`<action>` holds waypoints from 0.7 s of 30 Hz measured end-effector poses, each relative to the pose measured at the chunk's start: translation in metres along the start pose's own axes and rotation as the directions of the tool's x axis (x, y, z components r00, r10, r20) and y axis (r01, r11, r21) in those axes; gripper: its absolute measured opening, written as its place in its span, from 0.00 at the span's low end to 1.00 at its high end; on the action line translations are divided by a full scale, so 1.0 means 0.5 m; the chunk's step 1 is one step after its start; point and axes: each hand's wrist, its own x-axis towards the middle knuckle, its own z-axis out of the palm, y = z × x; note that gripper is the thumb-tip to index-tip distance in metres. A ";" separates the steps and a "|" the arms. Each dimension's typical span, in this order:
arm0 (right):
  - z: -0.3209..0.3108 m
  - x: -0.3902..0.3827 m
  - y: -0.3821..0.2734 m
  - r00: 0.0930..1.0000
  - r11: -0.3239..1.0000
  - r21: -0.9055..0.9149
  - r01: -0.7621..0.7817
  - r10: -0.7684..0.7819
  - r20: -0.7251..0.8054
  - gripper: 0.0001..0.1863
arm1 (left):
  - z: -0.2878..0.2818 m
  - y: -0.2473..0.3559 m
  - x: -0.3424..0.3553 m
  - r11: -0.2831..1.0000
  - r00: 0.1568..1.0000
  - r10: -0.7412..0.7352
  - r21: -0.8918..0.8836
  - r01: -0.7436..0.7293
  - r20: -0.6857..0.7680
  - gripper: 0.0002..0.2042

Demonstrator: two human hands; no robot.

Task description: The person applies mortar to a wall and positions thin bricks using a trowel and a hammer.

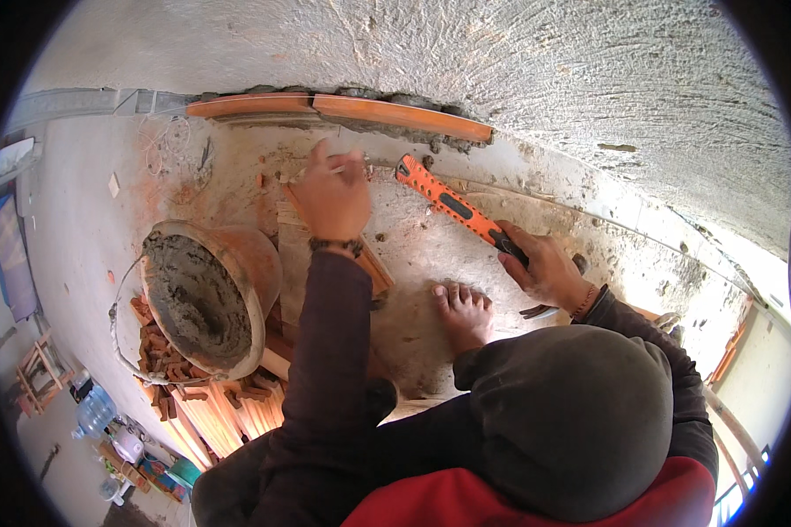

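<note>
Head view: the left hand (334, 200), fingers loosely curled, grip unclear, is nearer the tiles (404, 115), which lie just beyond it, lengthwise along the wall (536, 61); the right hand (547, 270) clasps a hammer (441, 198).

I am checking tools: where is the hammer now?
In the head view, the hammer is right of centre, in the right hand, handle toward the orange tiles.

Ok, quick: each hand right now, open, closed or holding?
Left hand: blurred, fingers partly bent; whether it holds anything cannot be told.
Right hand: closed around the orange-handled hammer, near its head.
</note>
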 end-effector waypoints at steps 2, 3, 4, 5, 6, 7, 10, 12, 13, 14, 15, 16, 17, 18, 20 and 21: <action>-0.001 0.002 0.002 1.000 1.000 -0.023 -0.009 0.009 0.007 0.26 | 0.049 0.016 0.032 0.889 0.982 -0.109 -0.428 0.165 0.153 0.29; -0.004 0.004 0.000 0.999 0.999 -0.044 -0.029 0.030 0.022 0.26 | 0.076 0.028 0.046 0.794 0.970 -0.157 -0.560 0.237 0.186 0.27; -0.008 0.006 0.001 0.998 0.996 -0.064 -0.054 0.056 0.033 0.26 | 0.096 0.037 0.060 0.674 0.953 -0.196 -0.674 0.302 0.231 0.25; -0.010 0.005 0.007 1.000 0.998 -0.068 -0.018 0.018 0.003 0.26 | 0.102 0.052 0.067 0.660 0.939 -0.224 -0.668 0.344 0.261 0.25; -0.011 0.005 0.013 0.999 0.997 -0.073 0.019 -0.021 -0.026 0.26 | 0.105 0.066 0.076 0.645 0.923 -0.252 -0.660 0.384 0.291 0.26; -0.011 0.005 0.018 0.997 0.995 -0.077 0.056 -0.061 -0.052 0.26 | 0.104 0.077 0.081 0.630 0.905 -0.282 -0.651 0.425 0.319 0.26; -0.027 0.010 0.020 0.999 0.994 -0.109 0.026 -0.024 0.023 0.26 | 0.109 0.077 0.089 0.636 0.907 -0.290 -0.647 0.421 0.305 0.25; -0.037 0.016 0.019 1.000 0.992 -0.128 0.015 -0.013 0.023 0.25 | 0.115 0.074 0.093 0.636 0.912 -0.297 -0.654 0.410 0.283 0.25; -0.040 0.017 0.018 1.000 0.990 -0.138 0.009 -0.006 0.022 0.25 | 0.119 0.075 0.095 0.631 0.915 -0.303 -0.663 0.403 0.268 0.25; -0.041 0.019 0.018 1.000 0.993 -0.117 -0.017 0.015 -0.019 0.25 | 0.123 0.075 0.095 0.627 0.917 -0.309 -0.671 0.395 0.251 0.25; -0.042 0.020 0.017 0.998 0.994 -0.097 -0.042 0.037 -0.060 0.25 | 0.125 0.074 0.095 0.625 0.921 -0.307 -0.678 0.386 0.242 0.24; -0.042 0.022 0.016 0.993 0.995 -0.075 -0.065 0.058 -0.099 0.25 | 0.125 0.077 0.094 0.623 0.924 -0.304 -0.685 0.377 0.232 0.24; -0.044 0.024 0.015 0.996 0.995 -0.080 -0.055 0.049 -0.075 0.25 | 0.125 0.079 0.093 0.621 0.927 -0.301 -0.692 0.367 0.221 0.24; -0.045 0.024 0.015 0.998 0.995 -0.086 -0.044 0.040 -0.049 0.25 | 0.130 0.074 0.095 0.614 0.927 -0.301 -0.699 0.366 0.221 0.24; -0.045 0.024 0.021 0.999 0.994 -0.114 -0.003 -0.003 -0.049 0.25 | 0.131 0.064 0.102 0.602 0.929 -0.302 -0.714 0.359 0.213 0.23; -0.045 0.021 0.032 0.997 0.990 -0.137 0.023 -0.034 -0.075 0.25 | 0.135 0.061 0.102 0.586 0.929 -0.307 -0.729 0.354 0.205 0.23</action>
